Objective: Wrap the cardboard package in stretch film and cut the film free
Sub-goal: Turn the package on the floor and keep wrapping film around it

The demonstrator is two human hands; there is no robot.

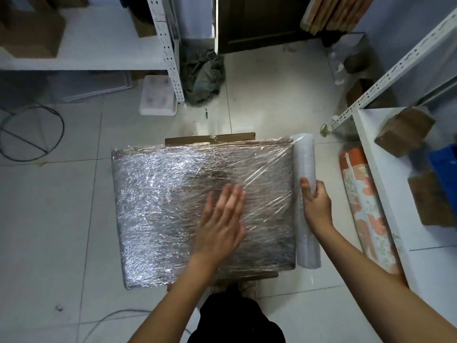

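While the left hand point(220, 221) lies flat with its fingers straight on top of the cardboard package point(173, 209), it looks like it is pressing the stretch film point(269, 174) down so it sticks and stays smooth. The package sits on the floor right under this hand, in front of the person's feet, and is already covered in many shiny layers. Just to the right of that hand, the right hand point(316, 201) has its fingers curled around the film roll point(305, 194), probably to keep the film pulled tight. The roll lies along the package's right edge, touching it, and its long side points away from the person. The package is wide and flat, its longer side running left to right. Film is not yet cut from the roll.
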